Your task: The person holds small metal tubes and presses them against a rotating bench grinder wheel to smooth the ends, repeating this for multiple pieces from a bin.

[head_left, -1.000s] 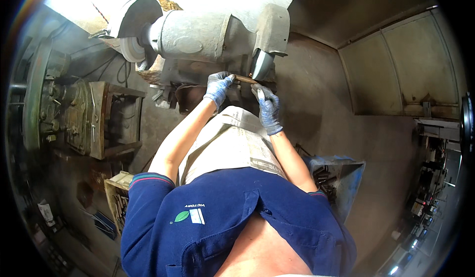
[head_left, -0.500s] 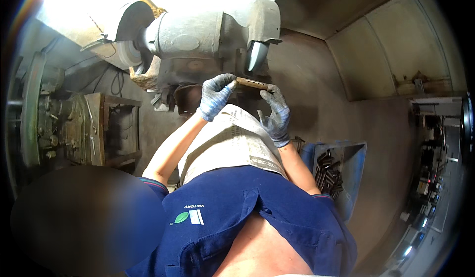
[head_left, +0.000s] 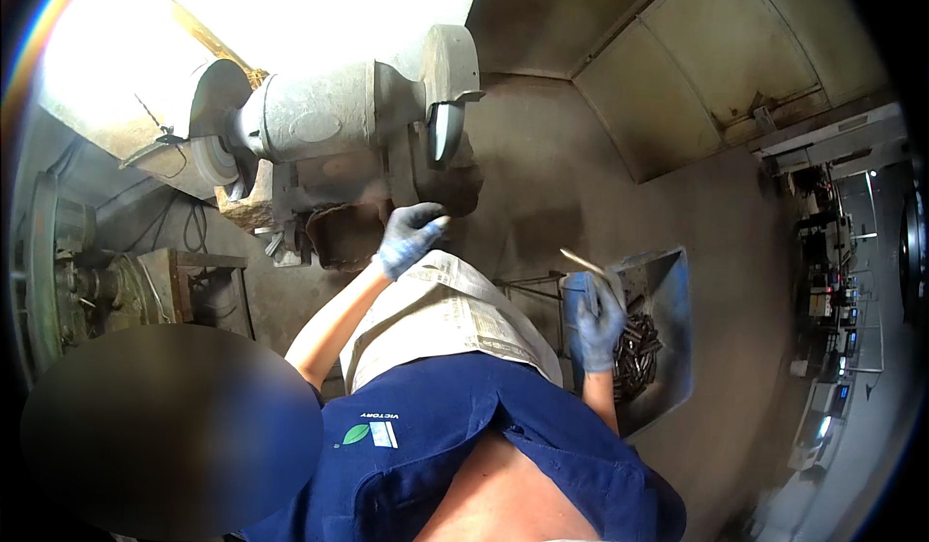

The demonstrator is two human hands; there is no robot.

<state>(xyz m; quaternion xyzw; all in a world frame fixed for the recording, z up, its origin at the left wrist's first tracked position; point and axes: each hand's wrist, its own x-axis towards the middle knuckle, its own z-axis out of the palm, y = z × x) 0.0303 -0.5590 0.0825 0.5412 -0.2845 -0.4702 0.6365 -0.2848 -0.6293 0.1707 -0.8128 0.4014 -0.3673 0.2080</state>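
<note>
we see right hand [head_left: 601, 327] gripping a slim piece [head_left: 583, 262], three o'clock, beside blue bin [head_left: 685, 329]; left hand [head_left: 410, 240], ten o'clock, curled, can't tell if holding; leaf logo [head_left: 356, 435], lettering [head_left: 379, 415], seven o'clock.

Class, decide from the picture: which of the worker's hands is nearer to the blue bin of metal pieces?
Right. The right hand overlaps the left side of the blue bin in view; the left hand is farther left, below the grinder in the picture.
</note>
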